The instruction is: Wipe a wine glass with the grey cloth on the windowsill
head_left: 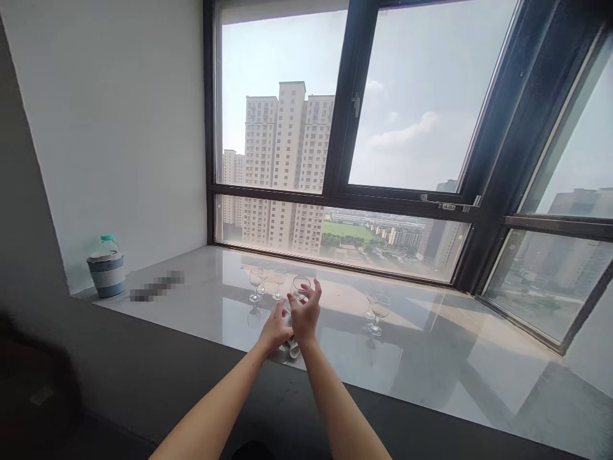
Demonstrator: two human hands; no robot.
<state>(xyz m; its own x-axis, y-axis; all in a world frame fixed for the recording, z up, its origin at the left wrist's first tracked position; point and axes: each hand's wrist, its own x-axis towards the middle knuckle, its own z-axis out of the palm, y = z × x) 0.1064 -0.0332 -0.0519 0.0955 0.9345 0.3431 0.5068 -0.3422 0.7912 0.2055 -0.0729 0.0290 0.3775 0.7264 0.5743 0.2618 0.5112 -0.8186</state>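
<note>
My left hand (274, 329) and my right hand (305, 314) meet over the glossy marble sill (431, 358). The right hand's fingers curl around the bowl of a clear wine glass (300, 285), whose stem is hidden behind the hands. Pressed against the right hand, the left hand grips a white cloth (290, 350) that hangs below both hands. Just left of the hands stand two more wine glasses (255, 285) (279, 282), upright and apart from them.
A pair of wine glasses (378, 315) stands to the right on the sill. A lidded jar with a blue-and-white striped wrap (106, 266) sits in the far left corner by the white wall. Large dark-framed windows (341, 191) close the back.
</note>
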